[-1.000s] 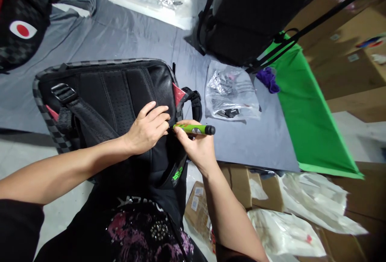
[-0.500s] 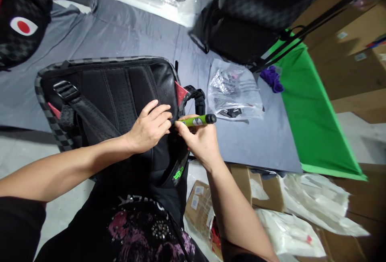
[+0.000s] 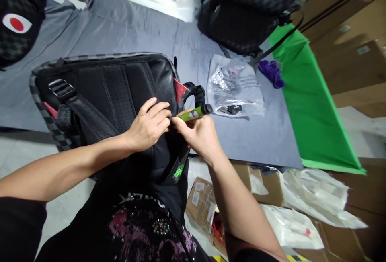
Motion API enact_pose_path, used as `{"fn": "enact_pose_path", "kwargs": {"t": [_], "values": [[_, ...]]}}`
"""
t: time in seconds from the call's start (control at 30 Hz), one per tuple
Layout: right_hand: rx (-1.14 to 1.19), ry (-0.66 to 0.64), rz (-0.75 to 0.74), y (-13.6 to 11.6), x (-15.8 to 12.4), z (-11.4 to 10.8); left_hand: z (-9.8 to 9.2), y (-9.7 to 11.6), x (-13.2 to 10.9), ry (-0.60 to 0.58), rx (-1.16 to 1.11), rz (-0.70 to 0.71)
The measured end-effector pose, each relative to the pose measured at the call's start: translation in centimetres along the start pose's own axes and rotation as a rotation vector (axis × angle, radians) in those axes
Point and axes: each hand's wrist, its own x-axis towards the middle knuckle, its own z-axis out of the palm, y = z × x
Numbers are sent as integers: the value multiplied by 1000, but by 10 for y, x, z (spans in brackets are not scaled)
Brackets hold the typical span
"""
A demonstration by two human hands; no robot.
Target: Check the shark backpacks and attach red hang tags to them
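A black backpack (image 3: 114, 89) with a checkered edge lies back side up at the front of the grey-covered table. My right hand (image 3: 199, 131) grips a green marker (image 3: 191, 114), its black end pointing right and its other end at the backpack's right side. Beside it my left hand (image 3: 150, 125) rests on the back panel, thumb and fingertips drawn together near the marker's end; what they pinch is too small to make out. A black looped strap (image 3: 197, 93) and a red triangular tab (image 3: 180, 90) are just beyond my right hand.
A clear plastic bag (image 3: 235, 85) with black parts and a purple cloth (image 3: 271, 73) lie to the right. Another checkered backpack (image 3: 241, 21) stands behind. A green fabric bin (image 3: 319, 113) borders the table, with cardboard boxes (image 3: 202, 205) below. One more backpack (image 3: 21, 45) sits far left.
The marker's black end has tilted slightly upward with my right hand. At the back, the other checkered backpack has shifted and now leans differently. The view has moved a little.
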Motion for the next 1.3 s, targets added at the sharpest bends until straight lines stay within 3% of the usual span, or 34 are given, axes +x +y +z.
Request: {"fn": "enact_pose_path", "kwargs": {"t": [0.17,0.37,0.5,0.9,1.3], "values": [[-117,40,-1,-1,-1,-4,0,0,1,-10,18,-9],[43,-2,-70,2,-4,2,1,1,0,14,24,-12],[-26,38,-2,4,-4,0,1,1,-1,-15,7,-25],[189,79,-6,12,-8,4,4,0,-1,-51,-32,-38],[204,152,61,18,-13,9,4,-1,-1,-98,-65,-64]]}}
